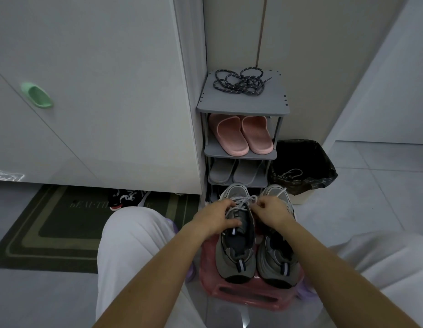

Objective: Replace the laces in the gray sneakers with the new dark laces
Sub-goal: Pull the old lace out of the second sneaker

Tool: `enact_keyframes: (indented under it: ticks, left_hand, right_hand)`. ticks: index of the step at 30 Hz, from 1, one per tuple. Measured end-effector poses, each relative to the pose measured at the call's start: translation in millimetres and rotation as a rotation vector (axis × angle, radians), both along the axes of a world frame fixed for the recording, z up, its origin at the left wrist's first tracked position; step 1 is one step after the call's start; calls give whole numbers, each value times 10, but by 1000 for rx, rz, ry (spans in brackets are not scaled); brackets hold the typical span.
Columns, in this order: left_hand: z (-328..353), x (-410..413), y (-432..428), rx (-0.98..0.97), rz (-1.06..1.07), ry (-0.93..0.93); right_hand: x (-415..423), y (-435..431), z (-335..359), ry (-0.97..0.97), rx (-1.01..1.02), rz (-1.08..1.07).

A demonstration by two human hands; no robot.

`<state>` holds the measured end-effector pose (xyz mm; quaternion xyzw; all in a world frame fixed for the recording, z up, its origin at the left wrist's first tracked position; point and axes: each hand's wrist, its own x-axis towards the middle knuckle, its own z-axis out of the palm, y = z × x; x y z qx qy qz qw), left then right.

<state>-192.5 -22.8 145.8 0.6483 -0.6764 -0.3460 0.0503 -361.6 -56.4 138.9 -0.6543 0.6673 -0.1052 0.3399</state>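
- Both sneakers on pink stool (248, 297); left hand (215, 217) and right hand (274, 209) pinch the pale lace (243, 201) on left sneaker (236, 247).
- Step, likely: unlacing.
- Next: pull lace free, fetch dark laces (241, 82) from rack top (241, 105).

The two suede-and-mesh sneakers (236, 254) are gray with dark navy linings and striped heel tabs; their old cord laces (243, 201) are pale gray-white. The coiled rope laces (240, 84) are dark navy with light flecks. The low plastic stool (248, 294) is translucent red. The rubber slides (241, 134) are pink, on a gray slatted rack (241, 107). The doormat (47, 230) is dark green with paler bands.
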Motion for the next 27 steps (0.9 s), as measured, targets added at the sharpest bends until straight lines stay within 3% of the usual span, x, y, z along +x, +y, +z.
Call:
enact_keyframes:
  ticks: [2, 4, 6, 10, 13, 17, 20, 22, 25, 27]
  left_hand:
    - [5, -4, -2, 5, -4, -5]
    - [13, -6, -3, 11, -6, -6]
    - [15, -6, -2, 14, -4, -3]
    - [-1, -4, 5, 16, 17, 6]
    - [-20, 5, 12, 19, 40, 32]
    - [-46, 25, 25, 19, 60, 77]
    - [-75, 34, 27, 29, 77, 113]
    - [-97, 35, 21, 30, 89, 121]
    - [-121, 26, 9, 29, 102, 118]
    - [-126, 22, 5, 24, 101, 108]
  right_hand:
    - [-5, -35, -4, -105, 32, -78]
    - [-3, -68, -27, -341, 86, -224]
    - [-2, -73, -38, -419, 99, -282]
    - [7, 2, 1, -197, 66, -88]
    - [6, -6, -24, -127, 59, -68]
    - [-18, -80, -39, -438, 179, -246]
    - [-55, -89, -36, -622, 154, -407]
    - [-58, -75, -30, -571, 163, -330]
    - [-33, -5, 2, -313, 137, -122]
    - [-24, 14, -10, -205, 87, -98]
